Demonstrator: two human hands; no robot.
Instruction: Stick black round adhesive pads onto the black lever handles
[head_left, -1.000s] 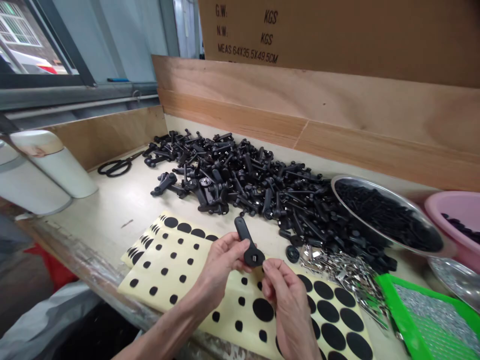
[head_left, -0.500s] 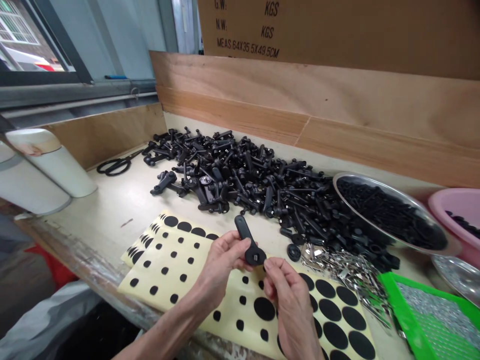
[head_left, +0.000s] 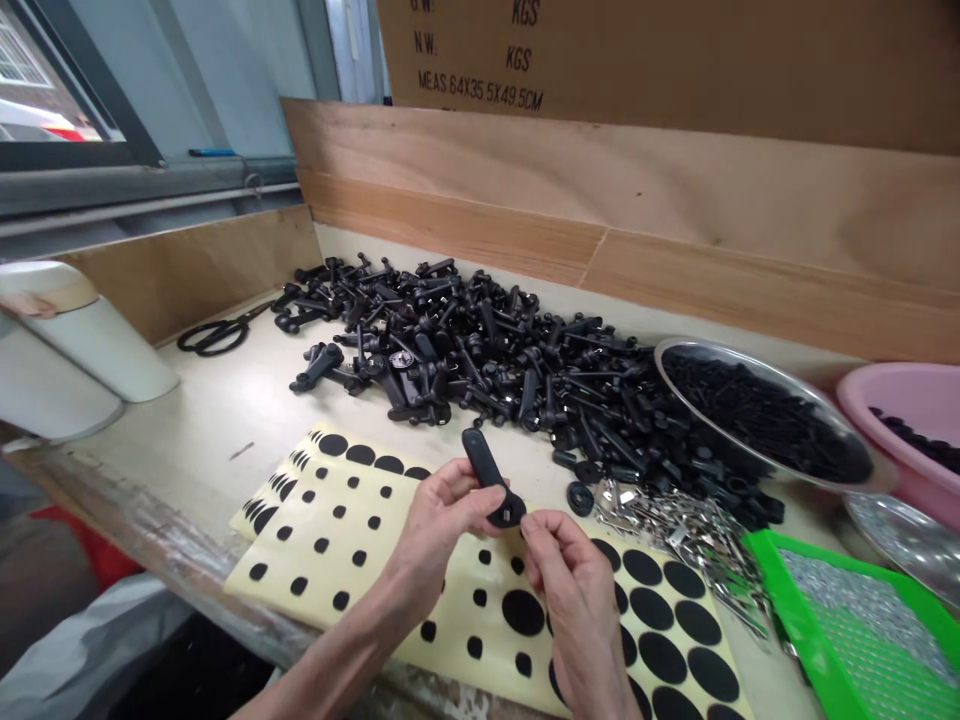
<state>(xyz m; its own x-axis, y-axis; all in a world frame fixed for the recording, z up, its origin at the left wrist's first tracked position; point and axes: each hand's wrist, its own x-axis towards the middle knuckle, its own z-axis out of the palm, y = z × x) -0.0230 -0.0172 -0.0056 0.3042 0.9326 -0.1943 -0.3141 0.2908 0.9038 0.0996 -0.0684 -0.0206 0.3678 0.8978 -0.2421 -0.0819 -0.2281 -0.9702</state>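
A black lever-shaped part (head_left: 486, 465) with a round end is pinched in my left hand (head_left: 436, 525), its long arm pointing up and to the left. Beside the round end, my right hand (head_left: 574, 580) has thumb and forefinger pressed together; whatever lies between them is too small to make out. Below both hands lies a pale yellow sheet (head_left: 397, 585) with small black pads and large black discs. A big heap of black parts (head_left: 450, 340) spreads behind the hands.
Right of the hands are metal pieces (head_left: 675, 525), a green tray (head_left: 795, 610), a steel bowl (head_left: 664, 365) of black parts and a pink basin (head_left: 862, 390). Black scissors (head_left: 214, 337) and pale bottles (head_left: 124, 350) stand or lie at the left. Wooden boards (head_left: 480, 220) edge the table.
The whole view has shifted slightly. My left thumb now covers more of the lever part's round end, and my right fingertips remain beside it.
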